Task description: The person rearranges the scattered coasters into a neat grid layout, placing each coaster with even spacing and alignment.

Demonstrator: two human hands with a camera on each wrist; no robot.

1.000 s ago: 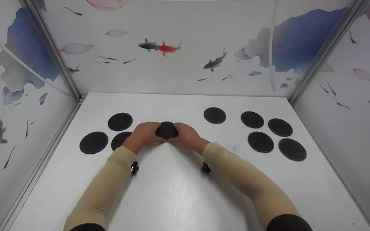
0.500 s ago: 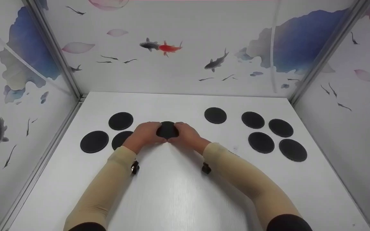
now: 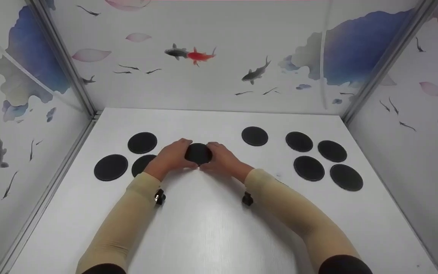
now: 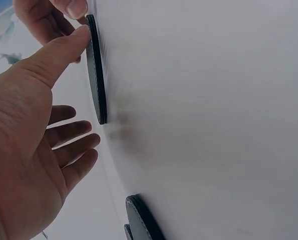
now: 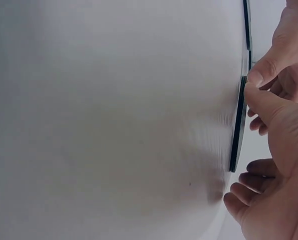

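A small stack of round black coasters (image 3: 198, 154) lies on the white table between both hands. Layered edges with stitching show in the left wrist view on this stack (image 4: 95, 75). My left hand (image 3: 170, 156) is around its left side, the thumb touching the near edge while the fingers stand spread off it. On the opposite side, my right hand (image 3: 224, 160) rests its thumb at the near edge of the stack (image 5: 238, 130), its fingers apart from the rim. The two thumbs nearly meet. Part of another coaster (image 3: 141, 165) is hidden behind the left wrist.
Two more coasters (image 3: 111, 167) lie at the left. Farther right is a lone coaster (image 3: 254, 136), and beyond it a group of several coasters (image 3: 308, 168). White panels with painted fish (image 3: 200, 56) enclose the table (image 3: 203, 228) at the back and sides.
The fingers of both hands have loosened and spread away from the coaster stack, which stays in place. The right forearm has shifted slightly to the right.
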